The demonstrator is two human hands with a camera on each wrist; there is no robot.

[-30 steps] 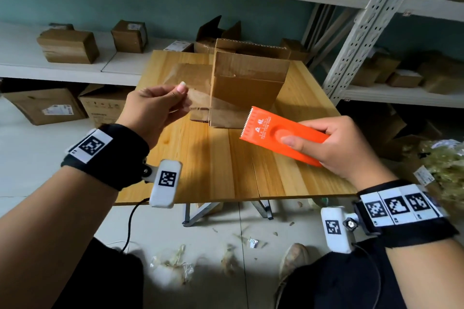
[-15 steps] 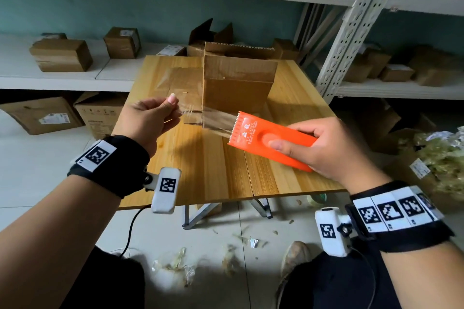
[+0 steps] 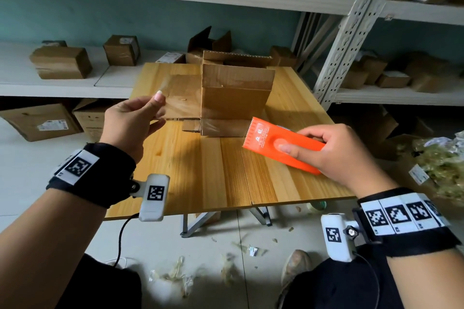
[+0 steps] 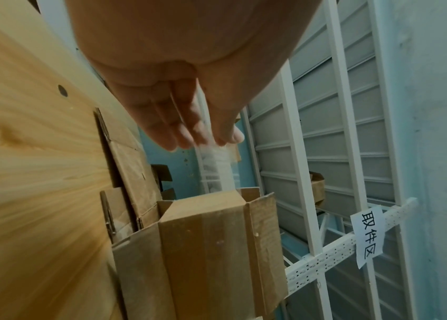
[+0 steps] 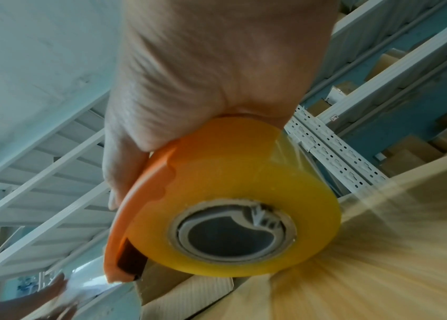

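Observation:
An open cardboard box (image 3: 236,98) stands on the wooden table (image 3: 221,178), one flap lying flat to its left. My right hand (image 3: 296,140) grips an orange tape dispenser (image 3: 278,143) just right of the box's front; the yellowish tape roll (image 5: 233,194) sits under its orange cover (image 5: 140,194). To the left of the box, my left hand (image 3: 158,108) is raised above the table and pinches the free end of the clear tape (image 4: 215,164) between thumb and fingers (image 4: 189,134). The strip runs from the pinch towards the box (image 4: 208,249).
White metal shelving (image 3: 351,32) with several small cartons stands behind and to the right of the table. More cartons (image 3: 40,123) sit under the left shelf. Tape scraps (image 3: 175,276) litter the floor by my shoe (image 3: 293,268). A bag of crumpled waste (image 3: 442,165) lies at the right.
My hands have drawn further apart, the left one going left, and the clear tape between them is pulled out longer. The box has not moved.

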